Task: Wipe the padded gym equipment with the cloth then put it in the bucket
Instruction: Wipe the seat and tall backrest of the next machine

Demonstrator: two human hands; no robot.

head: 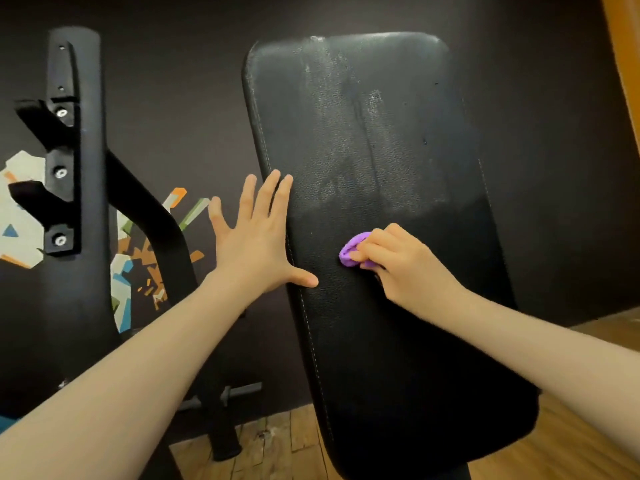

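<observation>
A tall black padded backrest (374,140) stands tilted in front of me, with whitish dusty streaks on its upper half. My right hand (398,265) grips a bunched purple cloth (353,249) and presses it against the pad's middle. My left hand (259,244) lies flat with fingers spread on the pad's left edge, thumb on the pad face. No bucket is in view.
A black metal rack upright (74,168) with bolted hooks stands at the left, with a curved black frame tube (156,216) behind it. A dark wall with a coloured mural is behind. Wooden floor (277,441) lies below.
</observation>
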